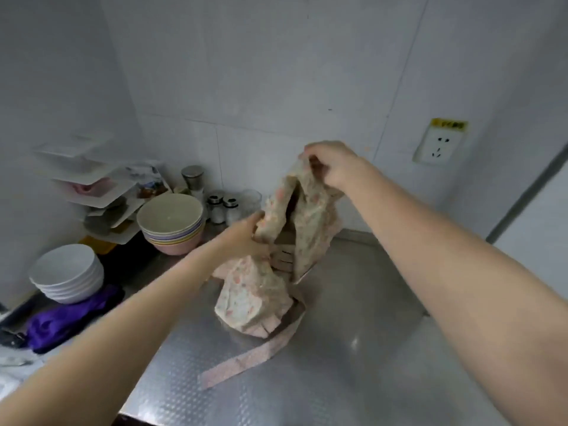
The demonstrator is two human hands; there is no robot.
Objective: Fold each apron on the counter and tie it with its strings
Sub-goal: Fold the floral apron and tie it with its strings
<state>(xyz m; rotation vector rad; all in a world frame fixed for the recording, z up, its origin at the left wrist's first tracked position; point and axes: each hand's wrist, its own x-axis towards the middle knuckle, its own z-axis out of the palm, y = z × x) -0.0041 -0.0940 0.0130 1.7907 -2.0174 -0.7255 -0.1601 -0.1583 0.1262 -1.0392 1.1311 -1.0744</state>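
On steel counter (353,348), by tiled wall (276,87), floral apron (255,299)

Head view, forward and down
One wide-angle camera, worn on the head, looks close over a counter (353,348) toward the wall (276,72) corner behind it.

Dim, cool, even light with soft shadows. Pale glare patches shine on the embossed steel tabletop (353,339). The whole picture is soft and motion-blurred; wide-angle distortion bends the wall lines near the edges.
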